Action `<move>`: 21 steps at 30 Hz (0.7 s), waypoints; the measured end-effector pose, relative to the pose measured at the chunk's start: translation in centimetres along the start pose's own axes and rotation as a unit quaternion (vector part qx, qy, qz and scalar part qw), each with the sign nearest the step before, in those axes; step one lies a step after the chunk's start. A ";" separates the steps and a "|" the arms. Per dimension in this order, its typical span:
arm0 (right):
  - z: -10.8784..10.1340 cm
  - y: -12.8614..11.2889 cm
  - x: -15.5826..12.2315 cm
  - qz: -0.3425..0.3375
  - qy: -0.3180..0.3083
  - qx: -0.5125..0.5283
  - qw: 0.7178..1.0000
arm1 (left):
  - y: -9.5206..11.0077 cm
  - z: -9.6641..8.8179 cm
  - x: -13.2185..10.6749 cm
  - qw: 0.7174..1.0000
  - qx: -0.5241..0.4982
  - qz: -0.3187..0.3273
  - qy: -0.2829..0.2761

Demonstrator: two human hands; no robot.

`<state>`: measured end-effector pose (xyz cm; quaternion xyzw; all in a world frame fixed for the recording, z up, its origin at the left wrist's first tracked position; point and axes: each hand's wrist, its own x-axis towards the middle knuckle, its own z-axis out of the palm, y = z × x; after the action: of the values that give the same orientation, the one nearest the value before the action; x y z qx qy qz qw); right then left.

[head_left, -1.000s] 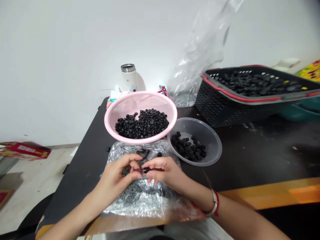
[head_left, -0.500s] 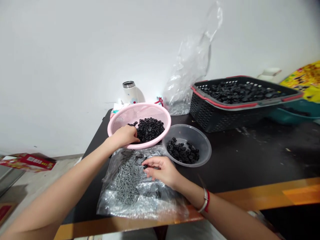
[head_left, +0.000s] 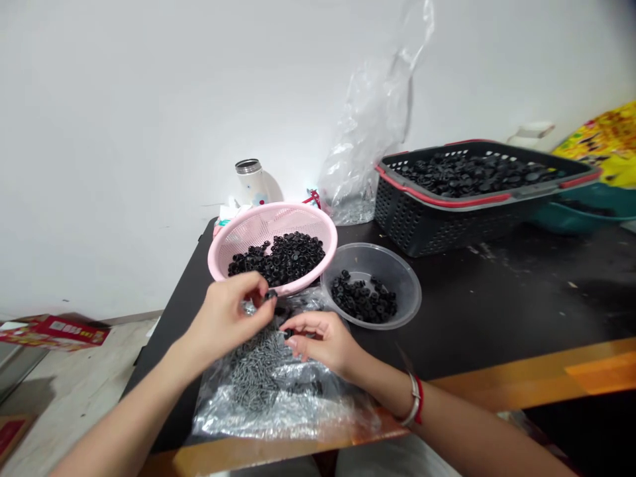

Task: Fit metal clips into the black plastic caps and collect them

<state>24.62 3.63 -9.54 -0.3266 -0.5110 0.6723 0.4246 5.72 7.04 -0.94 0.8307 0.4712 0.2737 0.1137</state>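
Note:
Between thumb and fingers, my left hand [head_left: 233, 315] pinches a small round black plastic part [head_left: 270, 295], just in front of the pink colander [head_left: 213, 262]. Close by on the right, my right hand [head_left: 320, 338] is closed on another small black part [head_left: 288, 333], with a thin metal tip showing at it. Grey screws [head_left: 256, 377] lie heaped on a clear plastic bag [head_left: 308, 421] below both hands. Many loose black parts [head_left: 298, 252] fill the bottom of the colander. To its right, a clear plastic bowl [head_left: 410, 298] holds more black pieces [head_left: 365, 301].
A dark basket [head_left: 412, 225] with red-trimmed handles, full of black parts, stands at the back right beside a teal basin [head_left: 561, 222]. Behind the colander are a white flask [head_left: 252, 182] and an upright clear bag [head_left: 358, 146]. Orange tape [head_left: 536, 374] runs along the table's front edge.
My left hand has come out of the colander toward me and right, bringing a black part near my right hand. My right hand has stayed in about the same place.

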 end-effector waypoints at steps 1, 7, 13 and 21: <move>0.0 -0.2 -0.1 -0.007 0.001 0.003 1.000 | 0.3 0.3 -1.1 0.999 -0.011 0.029 0.006; 0.2 -0.7 -0.3 -0.013 0.021 0.017 1.000 | -0.3 2.7 -4.1 0.971 -0.237 0.024 -0.032; 0.2 -0.5 -0.3 0.019 0.005 0.015 1.000 | -0.7 3.6 -4.7 0.947 -0.318 -0.042 0.008; -0.1 -0.1 -0.7 -0.021 0.021 -0.027 0.999 | -1.0 4.3 -4.9 0.866 -0.462 -0.190 -0.036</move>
<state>25.04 3.11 -9.45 -0.3408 -0.5271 0.6420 0.4403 5.40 3.73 -6.59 0.5870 0.4351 0.4027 0.5513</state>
